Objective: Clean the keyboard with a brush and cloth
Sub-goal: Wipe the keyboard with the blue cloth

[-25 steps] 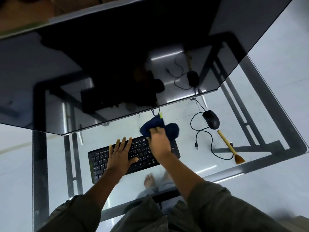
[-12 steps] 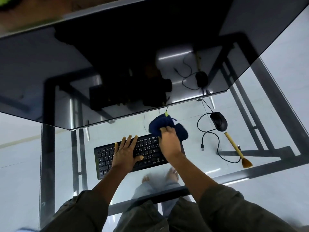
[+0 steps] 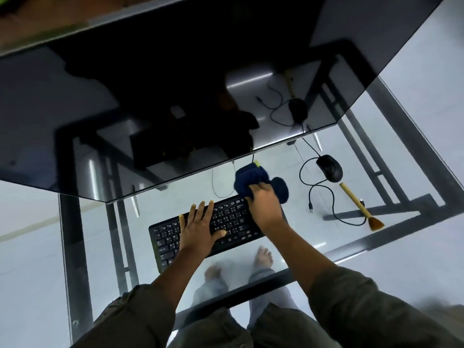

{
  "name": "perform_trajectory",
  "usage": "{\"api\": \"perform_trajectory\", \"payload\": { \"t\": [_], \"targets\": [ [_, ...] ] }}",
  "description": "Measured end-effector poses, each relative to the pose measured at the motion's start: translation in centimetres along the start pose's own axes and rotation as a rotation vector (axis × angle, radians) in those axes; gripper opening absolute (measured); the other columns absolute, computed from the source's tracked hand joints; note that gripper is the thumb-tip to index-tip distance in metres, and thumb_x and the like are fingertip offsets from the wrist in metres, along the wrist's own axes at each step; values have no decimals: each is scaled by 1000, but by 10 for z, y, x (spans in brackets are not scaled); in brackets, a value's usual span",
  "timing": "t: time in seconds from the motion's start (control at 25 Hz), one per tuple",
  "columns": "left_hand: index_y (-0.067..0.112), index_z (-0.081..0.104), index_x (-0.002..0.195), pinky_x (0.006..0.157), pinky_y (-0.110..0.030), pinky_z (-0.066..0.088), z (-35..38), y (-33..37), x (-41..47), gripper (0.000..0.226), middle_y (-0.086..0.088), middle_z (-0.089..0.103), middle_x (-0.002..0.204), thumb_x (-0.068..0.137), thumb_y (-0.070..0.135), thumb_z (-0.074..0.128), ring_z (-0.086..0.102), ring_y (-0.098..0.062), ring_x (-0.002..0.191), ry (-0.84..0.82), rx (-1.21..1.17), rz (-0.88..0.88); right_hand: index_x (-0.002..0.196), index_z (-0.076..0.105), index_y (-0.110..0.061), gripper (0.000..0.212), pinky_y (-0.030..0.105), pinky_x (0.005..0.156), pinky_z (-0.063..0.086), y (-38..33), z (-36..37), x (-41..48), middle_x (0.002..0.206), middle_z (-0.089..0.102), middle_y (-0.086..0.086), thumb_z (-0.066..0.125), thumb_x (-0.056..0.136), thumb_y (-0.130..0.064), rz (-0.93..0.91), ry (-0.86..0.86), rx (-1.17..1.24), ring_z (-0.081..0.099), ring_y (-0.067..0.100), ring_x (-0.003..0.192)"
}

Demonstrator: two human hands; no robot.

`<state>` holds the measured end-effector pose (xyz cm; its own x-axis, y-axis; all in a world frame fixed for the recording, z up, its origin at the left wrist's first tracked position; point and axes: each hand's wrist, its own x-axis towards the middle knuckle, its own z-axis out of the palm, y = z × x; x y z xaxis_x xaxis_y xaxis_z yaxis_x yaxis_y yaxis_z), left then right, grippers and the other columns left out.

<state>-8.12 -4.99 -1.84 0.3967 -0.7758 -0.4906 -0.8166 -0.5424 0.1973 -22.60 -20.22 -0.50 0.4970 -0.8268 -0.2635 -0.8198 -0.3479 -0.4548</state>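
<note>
1. Keyboard [image 3: 233, 222] lies on the glass desk [image 3: 313, 237], just before the person; its long axis runs lower-left to upper-right, right end farther away.
2. Left hand [image 3: 200, 229] lies flat, fingers spread on the keys; right hand [image 3: 266, 204] grips the blue cloth [image 3: 251, 177] at the far-right corner.
3. Judged: wiping stage under way; brush [image 3: 361, 207] lies unheld, well right.

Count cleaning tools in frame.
2. A dark blue cloth, gripped by the right hand at the keyboard's right end; a wooden brush lying on the glass desk, right of the mouse. More could be hidden.
</note>
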Motion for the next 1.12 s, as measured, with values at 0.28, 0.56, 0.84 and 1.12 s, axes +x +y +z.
{"api": "perform_trajectory", "payload": {
  "t": [0.28,0.56,0.84,1.12],
  "targets": [
    [26,7,159,120,-56,14,-18,-24,7,96,-5,25,163,86,77,42,25,-30,147,-27,139,198,132,55,-8,38,45,98,49,13,-2,-13,131,56,15,60,95,-18,224,135,87,50,33,124],
    [27,21,157,95,-42,42,-33,-101,4,96,-5,47,144,81,65,65,43,-27,127,-10,218,337,127,54,-6,36,43,95,50,-4,44,-91,124,57,17,60,93,-16,609,375,322,57,34,112],
    [29,21,157,94,-41,41,-30,-107,6,95,-5,47,144,82,64,65,43,-26,126,20,234,361,124,55,-8,33,26,101,41,-88,96,-138,125,55,8,64,92,-12,528,287,565,57,23,109],
    [30,21,157,92,-42,41,-27,-110,7,96,-4,47,144,80,67,65,43,-27,124,22,232,367,118,56,-1,24,41,97,49,8,35,-82,120,60,18,56,97,-12,834,533,503,60,34,107]
  ]
}}
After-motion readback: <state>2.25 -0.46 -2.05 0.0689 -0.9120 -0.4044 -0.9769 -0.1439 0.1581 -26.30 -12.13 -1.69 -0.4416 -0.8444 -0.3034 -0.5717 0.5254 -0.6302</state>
